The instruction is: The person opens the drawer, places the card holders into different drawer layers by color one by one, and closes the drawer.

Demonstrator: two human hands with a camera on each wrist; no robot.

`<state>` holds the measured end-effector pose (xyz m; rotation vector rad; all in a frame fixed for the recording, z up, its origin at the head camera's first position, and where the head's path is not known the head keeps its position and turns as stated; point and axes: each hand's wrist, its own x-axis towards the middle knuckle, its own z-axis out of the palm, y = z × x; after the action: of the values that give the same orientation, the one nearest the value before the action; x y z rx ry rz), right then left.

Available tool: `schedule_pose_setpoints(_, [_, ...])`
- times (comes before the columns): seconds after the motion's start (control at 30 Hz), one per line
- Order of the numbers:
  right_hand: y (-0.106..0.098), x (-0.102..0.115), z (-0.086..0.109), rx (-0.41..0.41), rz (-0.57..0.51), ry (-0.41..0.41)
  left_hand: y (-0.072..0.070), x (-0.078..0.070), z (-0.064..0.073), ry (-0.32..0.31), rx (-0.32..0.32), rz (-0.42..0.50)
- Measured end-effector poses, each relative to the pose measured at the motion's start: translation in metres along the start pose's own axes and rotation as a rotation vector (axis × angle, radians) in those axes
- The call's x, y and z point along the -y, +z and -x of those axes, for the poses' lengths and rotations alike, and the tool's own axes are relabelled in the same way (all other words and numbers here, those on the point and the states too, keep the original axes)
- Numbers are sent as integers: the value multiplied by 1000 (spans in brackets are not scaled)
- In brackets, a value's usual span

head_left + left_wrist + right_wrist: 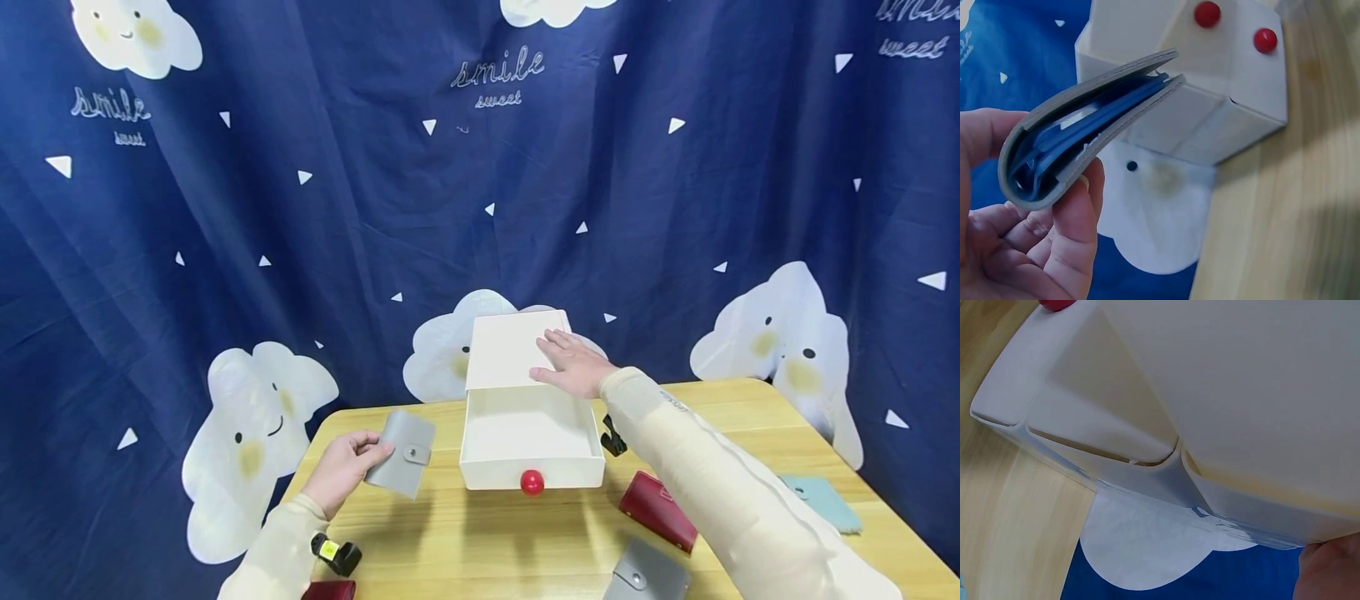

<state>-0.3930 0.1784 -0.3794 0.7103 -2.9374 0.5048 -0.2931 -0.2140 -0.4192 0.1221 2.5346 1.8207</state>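
Your L grip (pixel 347 468) pinches the gray wallet (pixel 402 450), low & left of ctr, while your R grip (pixel 573 364), straight-fingered, holding nothing, is at the top of the white box (pixel 501 346), mid-frame, so w/ the drawer (pixel 491 475) jutting out, pressing its front could prob tip everything fwd.

A navy curtain (pixel 450 192) hangs beyond the right hand (pixel 573 365); a red case (pixel 658 511), grey case (pixel 658 575) and teal case (pixel 825 503) lie nearer the body. Nearer than the left hand (pixel 348 467), a cropped dark-red item (pixel 330 591) may be another.
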Motion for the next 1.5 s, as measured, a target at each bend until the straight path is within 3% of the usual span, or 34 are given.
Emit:
schedule_pose_setpoints(0.5, [-5,5,4,9,-7,-22,12,-54,5,-5,52,190])
schedule_pose_setpoints(0.73, [-1,3,1,22,-1,11,25,-74,2,-28,87,254])
schedule_pose_setpoints(1.1, [-2,2,0,15,13,2,54,-104,-7,-19,176,156])
schedule_pose_setpoints(1.3, [-2,4,0,19,15,-1,71,-110,-10,-48,184,150])
schedule_pose_setpoints(1.5, [-3,5,2,14,16,2,86,-113,-14,-59,192,85])
